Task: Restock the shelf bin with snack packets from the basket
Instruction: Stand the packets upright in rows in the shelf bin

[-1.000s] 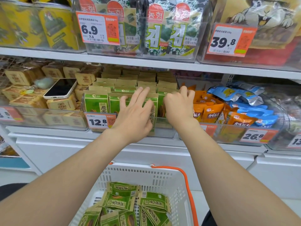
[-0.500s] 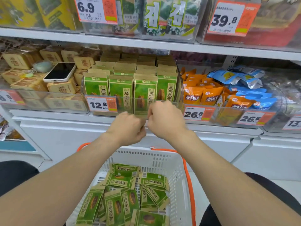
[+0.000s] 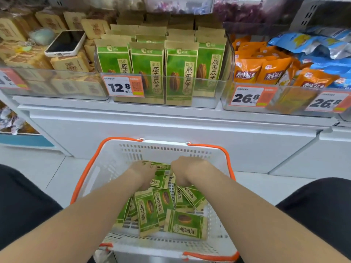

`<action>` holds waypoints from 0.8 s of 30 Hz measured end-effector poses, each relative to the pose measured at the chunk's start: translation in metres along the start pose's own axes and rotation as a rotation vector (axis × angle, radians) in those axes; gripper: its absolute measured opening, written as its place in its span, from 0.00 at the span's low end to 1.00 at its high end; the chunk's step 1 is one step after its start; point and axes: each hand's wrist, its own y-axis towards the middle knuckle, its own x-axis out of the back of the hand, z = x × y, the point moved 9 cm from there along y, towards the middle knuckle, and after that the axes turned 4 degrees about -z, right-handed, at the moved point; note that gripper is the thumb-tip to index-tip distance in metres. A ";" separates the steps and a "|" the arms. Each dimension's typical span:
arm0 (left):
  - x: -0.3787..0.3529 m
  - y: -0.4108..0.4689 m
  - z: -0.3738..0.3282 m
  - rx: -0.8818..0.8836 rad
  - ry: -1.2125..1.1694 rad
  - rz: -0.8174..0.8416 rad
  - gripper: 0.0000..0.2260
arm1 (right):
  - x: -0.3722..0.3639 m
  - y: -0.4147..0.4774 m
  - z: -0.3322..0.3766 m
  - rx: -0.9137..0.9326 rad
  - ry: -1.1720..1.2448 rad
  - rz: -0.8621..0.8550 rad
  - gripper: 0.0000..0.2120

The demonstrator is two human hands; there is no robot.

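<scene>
Left hand (image 3: 144, 173): down among packets (image 3: 150, 207), grip hidden.
Right hand (image 3: 185, 171): likewise, grip hidden.
Basket (image 3: 165, 149): below bin (image 3: 206, 102), keeps lift short.

Both hands reach down into the white basket (image 3: 114, 154) with orange handles. The left hand (image 3: 143, 172) and the right hand (image 3: 187, 168) sit knuckles-up on the loose green snack packets (image 3: 150, 207) at its far end, with a packet's edge showing between them. Their fingers are hidden, so any grip cannot be told. Above, the clear shelf bin (image 3: 206, 101) holds upright green packets (image 3: 179, 73), 4 across the front, behind a 12.8 price tag (image 3: 123, 86). A phone (image 3: 65, 43) lies on brown packets (image 3: 70, 63) to the left. Orange packets (image 3: 266, 72) and blue packets (image 3: 313, 42) fill the bin to the right.
</scene>
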 end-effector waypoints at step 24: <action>-0.003 0.029 -0.016 -0.177 0.178 -0.169 0.14 | -0.006 0.053 -0.014 -0.008 0.037 0.021 0.15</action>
